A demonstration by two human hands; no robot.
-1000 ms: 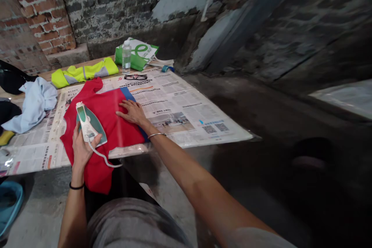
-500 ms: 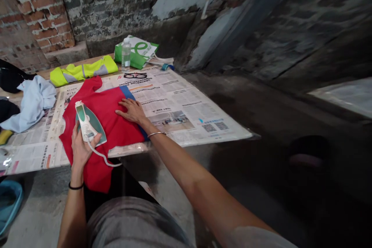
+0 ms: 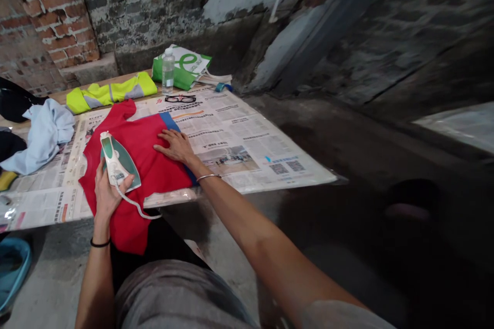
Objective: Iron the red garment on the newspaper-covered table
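My left hand is wrapped round the handle of a white and green clothes iron. The iron rests on a red shirt with a blue hem, its tip pointing away from me. A white cord trails from its rear end over the table's front edge. Flat on the shirt near the blue hem lies my right hand, fingers spread. One red sleeve hangs down over the front edge, towards my lap. Part of the iron's handle is hidden by my left hand.
Newspaper under clear plastic covers the table. Along the back are a yellow reflective garment, a water bottle, a green and white bag, and eyeglasses. A light blue cloth lies left; a blue basin is below.
Hardly anything differs. The iron has shifted very slightly on the shirt, still in my left hand, and my right hand stays on the fabric.
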